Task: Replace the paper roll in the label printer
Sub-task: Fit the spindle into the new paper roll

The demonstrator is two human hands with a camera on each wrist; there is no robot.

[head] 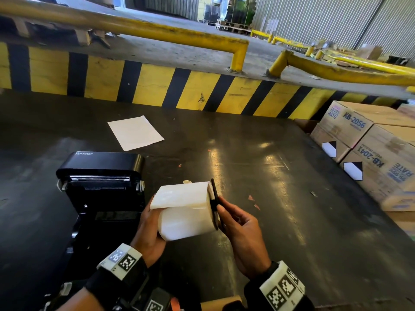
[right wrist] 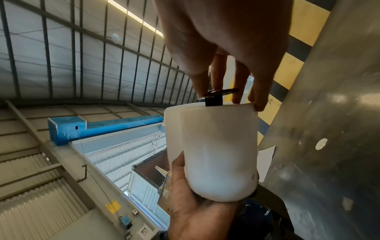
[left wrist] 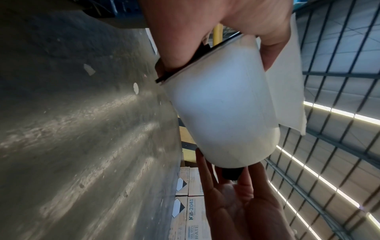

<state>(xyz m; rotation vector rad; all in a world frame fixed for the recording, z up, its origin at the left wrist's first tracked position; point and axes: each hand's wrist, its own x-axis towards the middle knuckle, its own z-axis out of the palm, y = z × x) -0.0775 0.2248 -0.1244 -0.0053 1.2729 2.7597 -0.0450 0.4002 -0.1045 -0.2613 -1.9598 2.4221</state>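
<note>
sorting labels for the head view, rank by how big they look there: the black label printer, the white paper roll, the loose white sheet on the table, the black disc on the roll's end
1. Black label printer
2. White paper roll, though it is nearer the camera
3. Loose white sheet, though it lies farther off, so the roll and the sheet are unsure
4. Black disc, seen edge-on, smallest

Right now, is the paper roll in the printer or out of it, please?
Out: the paper roll is held between both hands beside the open printer, above the table.
</note>
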